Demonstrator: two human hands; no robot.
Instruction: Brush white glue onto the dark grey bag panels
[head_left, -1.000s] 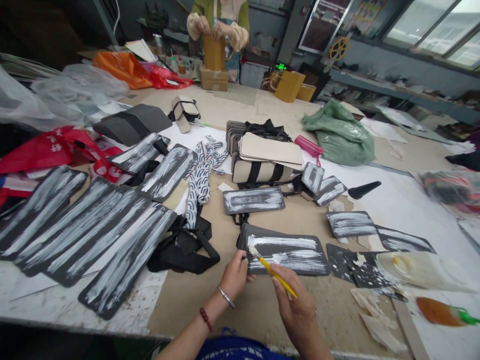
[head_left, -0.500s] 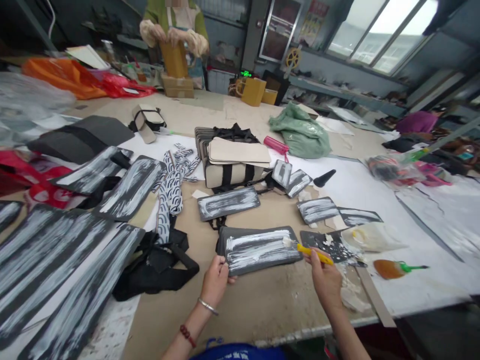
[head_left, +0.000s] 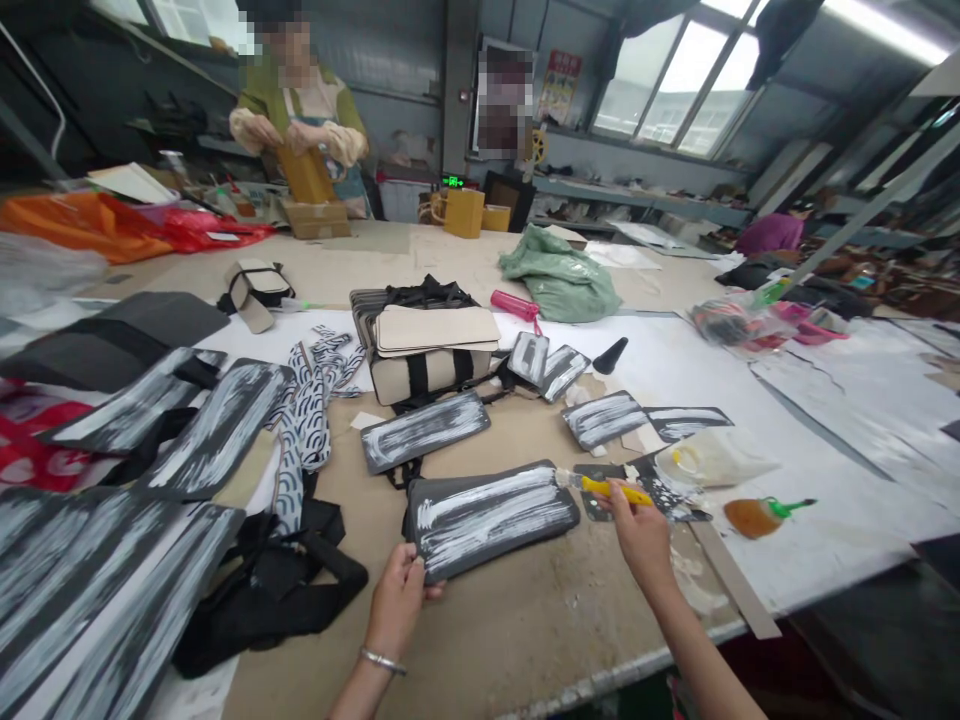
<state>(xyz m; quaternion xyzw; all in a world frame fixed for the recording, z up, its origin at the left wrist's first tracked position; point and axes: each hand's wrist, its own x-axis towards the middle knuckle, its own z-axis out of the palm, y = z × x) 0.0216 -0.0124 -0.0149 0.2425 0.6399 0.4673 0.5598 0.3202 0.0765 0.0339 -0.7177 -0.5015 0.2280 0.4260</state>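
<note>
My left hand [head_left: 399, 592] grips the near left corner of a dark grey panel [head_left: 562, 515], fingers beneath and thumb near its edge. White paste lies in long streaks along the panel's top. In my right hand [head_left: 643, 535] is a paintbrush with a yellow handle [head_left: 616, 490], its pale bristles at the panel's right end. Just right of it lies a dark board [head_left: 596, 508] spotted with white paste. Behind the panel lies another dark piece [head_left: 425, 430] with white streaks.
Pale bag parts [head_left: 435, 330] are stacked at mid-table. Large streaked panels [head_left: 112, 590] and black straps [head_left: 285, 585] lie to the left. An orange glue bottle [head_left: 752, 517] rests at right, near a plastic bag [head_left: 716, 455]. Across the table a person [head_left: 300, 120] handles a yellow-brown box.
The view has tilted up and turned to the right. The brush has shifted slightly toward the panel's far right corner. My left hand keeps its hold on the near left corner.
</note>
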